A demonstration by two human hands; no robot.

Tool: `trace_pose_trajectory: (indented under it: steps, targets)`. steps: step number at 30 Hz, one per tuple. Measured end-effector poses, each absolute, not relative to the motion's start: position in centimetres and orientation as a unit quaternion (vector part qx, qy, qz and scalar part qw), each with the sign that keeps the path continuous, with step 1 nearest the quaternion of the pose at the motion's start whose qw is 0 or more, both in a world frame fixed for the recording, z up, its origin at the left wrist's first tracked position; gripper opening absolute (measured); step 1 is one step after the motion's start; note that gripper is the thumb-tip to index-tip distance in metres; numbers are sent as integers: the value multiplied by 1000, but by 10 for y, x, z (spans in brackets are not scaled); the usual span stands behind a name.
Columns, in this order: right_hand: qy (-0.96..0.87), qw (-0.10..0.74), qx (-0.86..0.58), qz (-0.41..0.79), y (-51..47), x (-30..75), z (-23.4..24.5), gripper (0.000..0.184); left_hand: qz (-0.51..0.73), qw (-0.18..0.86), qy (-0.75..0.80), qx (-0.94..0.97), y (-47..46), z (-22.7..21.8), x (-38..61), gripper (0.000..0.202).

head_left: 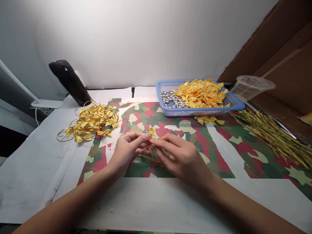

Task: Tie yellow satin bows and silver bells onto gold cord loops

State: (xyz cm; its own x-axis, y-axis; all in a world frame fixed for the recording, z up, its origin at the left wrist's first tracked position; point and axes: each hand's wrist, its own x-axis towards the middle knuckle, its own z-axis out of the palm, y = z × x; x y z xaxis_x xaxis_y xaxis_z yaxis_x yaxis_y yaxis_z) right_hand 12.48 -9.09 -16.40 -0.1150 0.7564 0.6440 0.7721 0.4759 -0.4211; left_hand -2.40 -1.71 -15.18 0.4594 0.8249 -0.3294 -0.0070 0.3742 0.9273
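Observation:
A small yellow ribbon bow point(151, 131) sits at the fingertips of both hands, above the camouflage-patterned sheet point(195, 146). My left hand point(128, 146) pinches the bow between thumb and fingers. My right hand point(181, 154) is closed, its thumb and index finger meeting the left fingertips at a thin gold wire tie point(153, 156). The wire curves down below the bow, between the hands. Fingers partly hide where wire and bow meet. To the left lies a pile of yellow bows with gold wire loops point(91, 120), some with small silver bells.
A blue basket point(168, 112) at the back holds yellow bows point(202, 92) and silver bells point(172, 98). Loose bows point(209, 120) lie before it. A bundle of gold wire ties point(275, 136), a clear plastic cup point(253, 87), a black device point(70, 81) and a lamp base point(47, 104) stand around.

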Motion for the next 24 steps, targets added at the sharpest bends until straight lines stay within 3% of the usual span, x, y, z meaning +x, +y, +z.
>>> trace_pose_trajectory:
  steps: [6, 13, 19, 24]
  targets:
    - [-635, 503, -570, 138, -87, 130, -154, 8, 288, 631, 398, 600, -21, -147, -27, 21]
    - [-773, 432, -464, 0, -82, 152, -154, 9, 255, 521, 351, 735, -22, -149, -30, 19]
    - [-806, 386, -444, 71, -82, 158, -150, 14, 243, 506, 312, 766, -18, -148, -33, 19]
    - [-799, 363, -464, 120, -83, 159, -149, 13, 262, 400, 278, 833, -17, -148, -35, 15]
